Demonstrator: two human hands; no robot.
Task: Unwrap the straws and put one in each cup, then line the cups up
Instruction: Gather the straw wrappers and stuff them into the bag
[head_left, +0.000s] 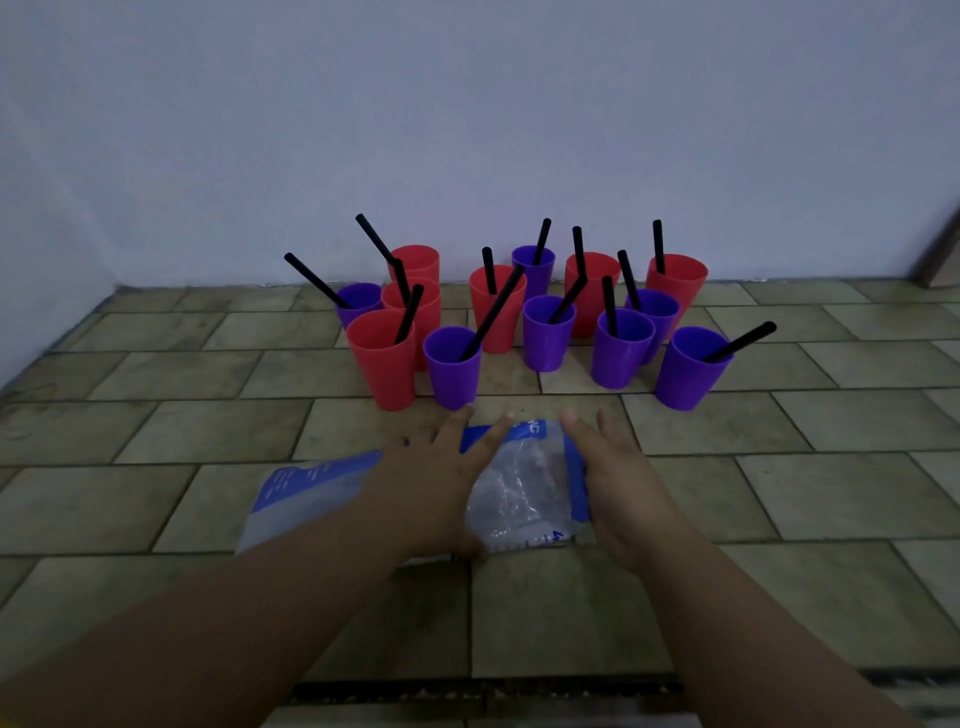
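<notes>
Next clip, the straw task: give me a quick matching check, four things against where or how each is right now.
Things:
1. front red cup
2. rightmost purple cup
3. plastic bag
4. left hand

Places or states:
A. crumpled, blue-edged, lying on the tiled floor
B. fingers straight, reaching forward
C. stands at the left front of the cluster
D. its black straw leans low to the right

Pairs: 1-C; 2-D; 3-A; 4-B

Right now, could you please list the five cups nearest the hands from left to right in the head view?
Red cup → purple cup → second purple cup → third purple cup → fourth purple cup.
</notes>
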